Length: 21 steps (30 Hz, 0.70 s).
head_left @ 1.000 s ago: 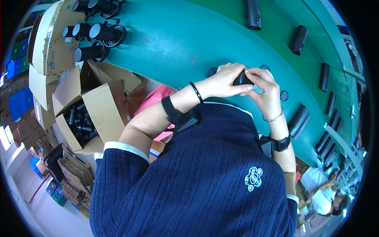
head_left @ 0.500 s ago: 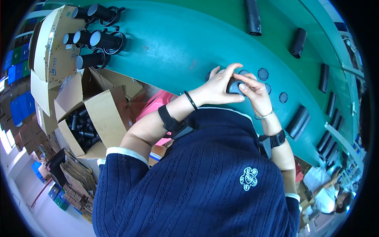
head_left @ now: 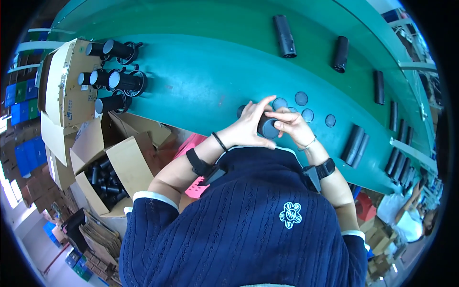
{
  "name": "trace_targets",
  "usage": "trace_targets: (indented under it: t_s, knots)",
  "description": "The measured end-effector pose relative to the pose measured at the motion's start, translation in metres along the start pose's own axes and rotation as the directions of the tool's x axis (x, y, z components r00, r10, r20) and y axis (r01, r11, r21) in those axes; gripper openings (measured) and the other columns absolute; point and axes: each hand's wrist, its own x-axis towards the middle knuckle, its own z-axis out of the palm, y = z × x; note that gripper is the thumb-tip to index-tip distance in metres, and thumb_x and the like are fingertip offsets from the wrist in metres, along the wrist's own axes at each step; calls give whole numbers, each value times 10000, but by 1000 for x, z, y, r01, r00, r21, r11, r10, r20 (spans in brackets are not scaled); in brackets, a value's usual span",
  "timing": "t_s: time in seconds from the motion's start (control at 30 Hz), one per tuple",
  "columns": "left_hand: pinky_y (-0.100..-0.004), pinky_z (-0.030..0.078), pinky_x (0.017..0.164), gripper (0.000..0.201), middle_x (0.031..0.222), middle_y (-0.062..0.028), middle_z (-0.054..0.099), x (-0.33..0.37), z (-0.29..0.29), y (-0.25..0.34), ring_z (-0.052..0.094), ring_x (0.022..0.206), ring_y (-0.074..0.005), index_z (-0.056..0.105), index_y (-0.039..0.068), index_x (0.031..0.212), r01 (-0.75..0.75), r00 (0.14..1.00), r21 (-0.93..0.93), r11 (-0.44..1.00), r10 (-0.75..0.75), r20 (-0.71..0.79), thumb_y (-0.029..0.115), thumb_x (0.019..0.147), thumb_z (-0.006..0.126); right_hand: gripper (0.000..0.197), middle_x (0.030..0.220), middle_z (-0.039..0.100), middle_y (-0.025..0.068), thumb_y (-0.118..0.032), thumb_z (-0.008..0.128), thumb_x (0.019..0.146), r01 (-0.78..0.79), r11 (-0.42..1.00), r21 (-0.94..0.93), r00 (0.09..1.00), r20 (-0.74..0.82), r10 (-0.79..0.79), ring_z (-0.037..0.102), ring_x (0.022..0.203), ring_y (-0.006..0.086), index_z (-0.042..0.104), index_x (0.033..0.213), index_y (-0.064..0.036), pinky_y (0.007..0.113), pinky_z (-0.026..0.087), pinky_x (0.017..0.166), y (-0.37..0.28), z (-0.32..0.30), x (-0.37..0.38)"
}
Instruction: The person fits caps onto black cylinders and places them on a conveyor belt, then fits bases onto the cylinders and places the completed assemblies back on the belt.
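Close in front of my body, both hands are on a short black cylinder (head_left: pixel 268 128), whose round end faces up toward me. My left hand (head_left: pixel 247 125) curls around its left side, with the thumb along the near edge. From the right, my right hand (head_left: pixel 295 129) grips the rim between thumb and fingers. Several flat dark round discs, one of them a disc (head_left: pixel 301 98) at the far side, lie on the green work surface (head_left: pixel 196 81) just beyond my right hand. Another dark round part (head_left: pixel 241 111) shows partly behind my left hand.
Black cylinders with ring-shaped handles (head_left: pixel 125 81) lie at the far left beside a cardboard carton (head_left: pixel 76 88). Below them, an open box (head_left: pixel 136 165) holds black parts. Black tubes (head_left: pixel 355 146) lie to the right, more along the green belt (head_left: pixel 315 33). A person (head_left: pixel 409 222) is at right.
The whole view has shifted, so the table sits lower in the picture. Both hands stay on the black cylinder. My right thumb has moved from over its end to its rim.
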Motion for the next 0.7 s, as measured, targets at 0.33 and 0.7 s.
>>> trace_targets:
  t_s: [0.33, 0.7]
  knots:
    - [-385, 500, 782, 703, 1033, -136, 506, 170, -65, -72, 549, 933, -238, 295, -10, 1206, 287, 903, -414, 864, -388, -184, 124, 691, 755, 299, 935, 619, 11, -243, 572, 945, -59, 998, 25, 925, -373, 64, 610, 853, 86, 614, 1196, -85, 232, 497, 660, 23, -71, -47]
    - [-501, 464, 924, 1022, 1212, -273, 513, 316, -129, -160, 524, 1126, -415, 105, 122, 1435, 819, 547, 404, 408, -338, -766, 369, 718, 790, 600, 1105, 568, 121, -366, 743, 740, -945, 264, -195, 105, -941, -321, 563, 1040, 311, 512, 1211, -75, 429, 516, 799, 67, -200, -197]
